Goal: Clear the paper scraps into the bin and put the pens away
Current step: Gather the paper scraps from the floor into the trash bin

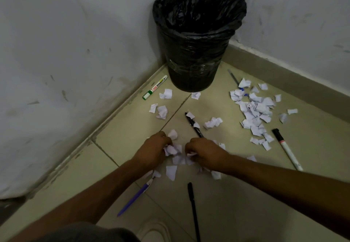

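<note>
Here, from my remote seat, the biggest thing I see is the tiled floor (pixel 236 203) running into a corner of two scuffed white walls (pixel 66 33). In that corner stands the bin (pixel 195 56), lined with a black bag (pixel 198 4), its mouth open.

To the right of the bin lies the largest heap of paper scraps (pixel 255 112), with a slim blue pen (pixel 233 77) partly buried at its far end. Just beyond that heap's near end rests a white marker with a black cap (pixel 287 149). Against the left wall, beside the bin, lies a whiteboard marker with a green cap (pixel 155 87), and a few loose scraps (pixel 166 93) sit near it.

Closer to me, both arms reach to a smaller scatter in the middle. The left hand (pixel 151 150) is curled around a crumpled wad of paper (pixel 171 149). The right hand (pixel 204 152) is curled knuckles-up over the scraps; I cannot tell what its fingers hold.

A black pen (pixel 193 124) lies just past the right hand, scraps resting on it. Nearest me, a purple pen (pixel 133 199) lies under the left forearm and another black pen (pixel 193 209) lies between the arms.
</note>
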{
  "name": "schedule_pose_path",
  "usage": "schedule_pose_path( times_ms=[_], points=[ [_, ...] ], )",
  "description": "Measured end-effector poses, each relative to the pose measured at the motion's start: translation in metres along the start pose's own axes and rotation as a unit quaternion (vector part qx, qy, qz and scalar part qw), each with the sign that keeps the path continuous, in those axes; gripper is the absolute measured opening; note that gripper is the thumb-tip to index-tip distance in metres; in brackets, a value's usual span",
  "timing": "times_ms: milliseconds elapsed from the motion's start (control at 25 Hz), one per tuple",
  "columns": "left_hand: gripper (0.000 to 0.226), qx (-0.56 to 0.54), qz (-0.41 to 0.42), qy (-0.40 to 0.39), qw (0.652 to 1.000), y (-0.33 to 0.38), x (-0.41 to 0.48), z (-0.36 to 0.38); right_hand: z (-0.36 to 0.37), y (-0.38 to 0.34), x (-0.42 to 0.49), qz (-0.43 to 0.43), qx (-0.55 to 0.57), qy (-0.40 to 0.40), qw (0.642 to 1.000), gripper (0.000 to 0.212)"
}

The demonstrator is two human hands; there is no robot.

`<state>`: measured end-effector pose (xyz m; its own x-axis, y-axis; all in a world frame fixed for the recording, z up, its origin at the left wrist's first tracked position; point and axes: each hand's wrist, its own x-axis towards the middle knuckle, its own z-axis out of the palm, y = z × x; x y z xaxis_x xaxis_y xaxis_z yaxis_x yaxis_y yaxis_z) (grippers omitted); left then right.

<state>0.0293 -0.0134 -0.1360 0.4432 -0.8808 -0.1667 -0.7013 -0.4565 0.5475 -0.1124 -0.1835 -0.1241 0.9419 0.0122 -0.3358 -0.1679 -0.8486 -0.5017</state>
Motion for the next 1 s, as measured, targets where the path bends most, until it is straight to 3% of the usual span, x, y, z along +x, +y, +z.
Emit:
schedule_pose_path(
  times_ms=[160, 320, 600, 680, 800, 880, 1000],
  points=[
    [0.015, -0.068, -0.028, 0.087, 0.993, 0.005, 0.004, -0.017, -0.02, -0.001, -0.009, 0.061, 0.159, 0.066, 0.983, 0.011],
    [0.009, -0.142, -0.063, 0.202, 0.967, 0.036, 0.015, -0.07, -0.075, -0.025, -0.016, 0.134, 0.456, 0.146, 0.868, 0.011],
    [0.005, -0.287, 0.027, 0.303, 0.908, 0.113, 0.089, -0.203, -0.218, -0.053, -0.029, 0.061, 0.5, 0.318, 0.803, 0.01],
    [0.016, -0.295, 0.024, 0.323, 0.899, 0.13, 0.133, -0.234, -0.263, -0.049, -0.025, 0.04, 0.5, 0.365, 0.785, 0.01],
    [0.018, -0.301, -0.022, 0.302, 0.904, 0.15, 0.189, -0.252, -0.315, -0.041, -0.007, 0.046, 0.485, 0.398, 0.777, 0.013],
    [0.014, -0.225, -0.056, 0.263, 0.936, 0.152, 0.216, -0.25, -0.334, -0.036, 0.008, 0.067, 0.452, 0.396, 0.797, 0.017],
    [0.045, -0.098, -0.07, 0.115, 0.986, 0.149, 0.238, -0.25, -0.351, -0.027, 0.035, 0.093, 0.382, 0.387, 0.834, 0.017]
  ],
)
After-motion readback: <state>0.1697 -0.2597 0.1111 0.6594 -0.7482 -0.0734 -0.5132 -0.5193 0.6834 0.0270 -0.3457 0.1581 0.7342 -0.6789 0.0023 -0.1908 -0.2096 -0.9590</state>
